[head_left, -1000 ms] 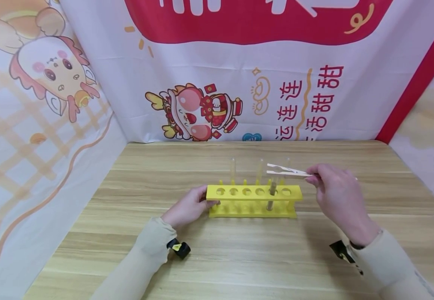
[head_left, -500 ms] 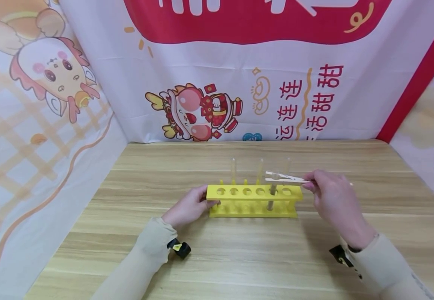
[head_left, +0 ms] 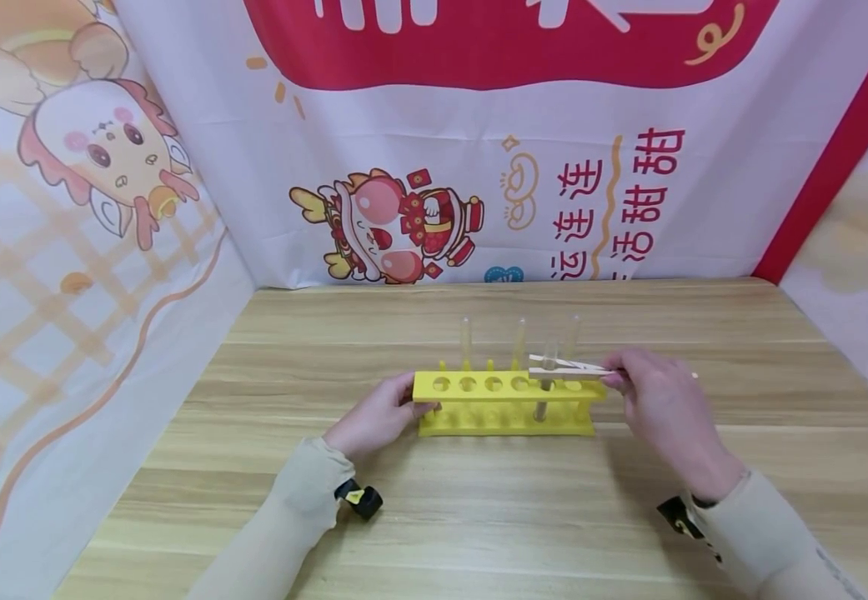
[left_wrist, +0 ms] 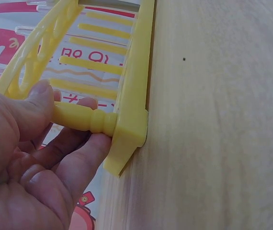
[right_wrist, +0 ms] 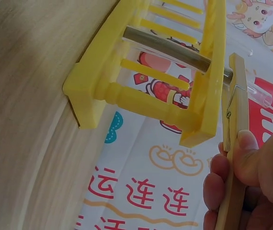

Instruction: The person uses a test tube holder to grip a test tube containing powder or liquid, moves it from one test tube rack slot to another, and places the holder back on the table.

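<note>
My left hand (head_left: 377, 417) grips the left post of a yellow test tube rack (head_left: 429, 387), thumb and fingers around the post in the left wrist view. A glass test tube (right_wrist: 175, 50) with dark grey-brown contents stands upright in the rack's second hole from the right. My right hand (head_left: 669, 417) holds a wooden test tube clamp (right_wrist: 241, 91) by its handle, thumb on one side and fingers on the other. The clamp's jaws lie around the tube just above the rack's top plate, with the tube's clear upper end sticking out above them.
Behind the top plate, clear test tubes (head_left: 466, 337) stand upside down on the rack's back pegs. The rack sits on a wood-grain table (head_left: 479, 517). A printed cloth (head_left: 253, 183) hangs along the back and sides.
My right hand has lowered the clamp over the dark-filled tube, from above its mouth down to just over the top plate. My left hand and the rack have stayed put.
</note>
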Motion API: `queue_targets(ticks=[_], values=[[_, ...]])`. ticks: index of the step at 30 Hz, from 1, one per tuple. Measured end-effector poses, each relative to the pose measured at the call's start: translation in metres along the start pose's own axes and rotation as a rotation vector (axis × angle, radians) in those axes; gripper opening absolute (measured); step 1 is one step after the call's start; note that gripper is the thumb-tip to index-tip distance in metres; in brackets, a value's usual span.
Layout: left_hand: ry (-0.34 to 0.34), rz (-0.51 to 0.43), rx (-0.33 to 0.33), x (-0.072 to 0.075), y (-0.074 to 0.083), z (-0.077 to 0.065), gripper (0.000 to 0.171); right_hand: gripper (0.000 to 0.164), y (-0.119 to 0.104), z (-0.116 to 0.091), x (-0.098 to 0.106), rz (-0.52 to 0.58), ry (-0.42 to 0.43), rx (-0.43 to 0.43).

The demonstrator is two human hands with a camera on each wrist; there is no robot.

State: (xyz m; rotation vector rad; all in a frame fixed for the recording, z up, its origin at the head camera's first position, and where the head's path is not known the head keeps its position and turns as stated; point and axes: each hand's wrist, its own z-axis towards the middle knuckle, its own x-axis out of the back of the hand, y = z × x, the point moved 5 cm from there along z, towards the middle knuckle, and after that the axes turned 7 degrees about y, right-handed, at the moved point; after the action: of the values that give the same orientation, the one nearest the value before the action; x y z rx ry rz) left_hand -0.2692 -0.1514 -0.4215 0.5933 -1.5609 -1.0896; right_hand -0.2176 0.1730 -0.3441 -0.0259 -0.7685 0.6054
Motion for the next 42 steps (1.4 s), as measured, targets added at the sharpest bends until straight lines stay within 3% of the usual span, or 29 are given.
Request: queue_targets(ticks=[21, 31, 42], values=[[0.002, 0.009, 0.034, -0.0004, 0.0009, -0.0013, 0.028, 0.013, 0.0017, -0.0053, -0.006, 0.001, -0.038, 0.012], [0.006, -0.001, 0.026, -0.001, 0.0006, -0.0004, 0.028, 0.014, 0.0028, -0.0039, -0.0057, 0.013, -0.115, -0.015], [0.004, 0.007, 0.034, -0.0015, -0.0005, 0.0001, 0.029, 0.016, 0.0013, 0.0001, 0.0012, 0.037, -0.091, 0.022]])
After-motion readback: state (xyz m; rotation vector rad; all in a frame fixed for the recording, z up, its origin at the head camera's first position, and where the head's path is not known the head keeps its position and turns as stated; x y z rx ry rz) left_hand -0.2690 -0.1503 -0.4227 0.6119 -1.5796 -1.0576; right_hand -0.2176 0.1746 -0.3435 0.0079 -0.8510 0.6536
